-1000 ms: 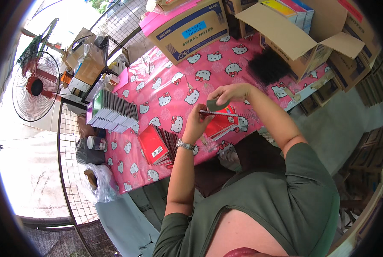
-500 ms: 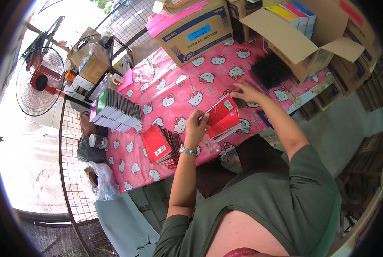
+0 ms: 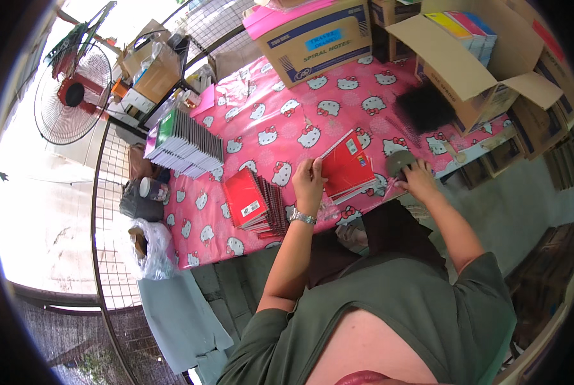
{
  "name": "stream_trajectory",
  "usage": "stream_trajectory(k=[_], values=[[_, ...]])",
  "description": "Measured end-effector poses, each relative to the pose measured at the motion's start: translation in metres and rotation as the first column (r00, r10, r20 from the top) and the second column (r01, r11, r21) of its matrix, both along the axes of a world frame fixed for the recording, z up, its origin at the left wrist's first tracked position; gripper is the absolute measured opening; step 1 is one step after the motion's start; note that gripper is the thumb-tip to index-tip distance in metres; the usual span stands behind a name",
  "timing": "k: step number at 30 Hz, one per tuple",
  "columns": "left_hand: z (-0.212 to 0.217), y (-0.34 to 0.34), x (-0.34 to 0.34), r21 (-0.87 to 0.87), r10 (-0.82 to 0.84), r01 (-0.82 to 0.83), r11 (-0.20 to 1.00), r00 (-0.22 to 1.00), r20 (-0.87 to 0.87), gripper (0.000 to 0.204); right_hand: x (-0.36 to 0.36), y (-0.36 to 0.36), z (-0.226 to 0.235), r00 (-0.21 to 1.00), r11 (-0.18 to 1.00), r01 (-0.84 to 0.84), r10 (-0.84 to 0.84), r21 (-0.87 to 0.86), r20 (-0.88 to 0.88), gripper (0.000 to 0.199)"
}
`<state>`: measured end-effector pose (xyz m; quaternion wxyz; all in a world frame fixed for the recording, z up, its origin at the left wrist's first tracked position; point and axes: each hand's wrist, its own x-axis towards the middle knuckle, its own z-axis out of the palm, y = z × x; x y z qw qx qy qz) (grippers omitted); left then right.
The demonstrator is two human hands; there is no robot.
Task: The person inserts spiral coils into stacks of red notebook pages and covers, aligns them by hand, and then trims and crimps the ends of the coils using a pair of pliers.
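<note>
Red spiral notebooks (image 3: 349, 168) lie in a small fanned pile near the front of the table. My left hand (image 3: 309, 186), with a metal watch at its wrist, is closed on the left spiral edge of the top notebook. To the right of this pile, my right hand (image 3: 419, 182) has its fingers curled on a round grey-green disc (image 3: 397, 162) with a small mark at its middle. What kind of thing the disc is, I cannot tell. Left of my left hand sits another stack of red spiral notebooks (image 3: 245, 197), its spirals spread out to the right.
A tall stack of spiral notebooks (image 3: 183, 142) stands at the table's left. Cardboard boxes (image 3: 322, 48) line the back, and an open box (image 3: 470, 83) with colourful notebooks is at the right. A fan (image 3: 73, 95) and a plastic bag (image 3: 152, 250) are beyond the left edge.
My right hand has moved from the notebook's top corner to the right and nearer me, taking the grey disc along. My left hand stays at the spiral edge. The view has shifted slightly.
</note>
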<state>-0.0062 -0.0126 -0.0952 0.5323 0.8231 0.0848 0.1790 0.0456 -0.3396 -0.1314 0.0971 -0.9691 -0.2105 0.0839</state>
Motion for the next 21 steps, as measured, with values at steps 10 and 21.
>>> stream_trajectory(k=[10, 21], values=[[0.002, -0.006, -0.012, -0.062, 0.015, -0.016, 0.998, 1.0, -0.002, 0.021, 0.007, -0.039, 0.019, 0.998, 0.996, 0.053, -0.056, -0.067, -0.03, 0.058], [0.009, -0.021, -0.016, -0.224, 0.037, -0.017, 0.974, 0.995, 0.088, 0.014, -0.047, 0.06, 0.118, 0.995, 0.717, -0.02, -0.051, 0.697, 0.081, 0.045]])
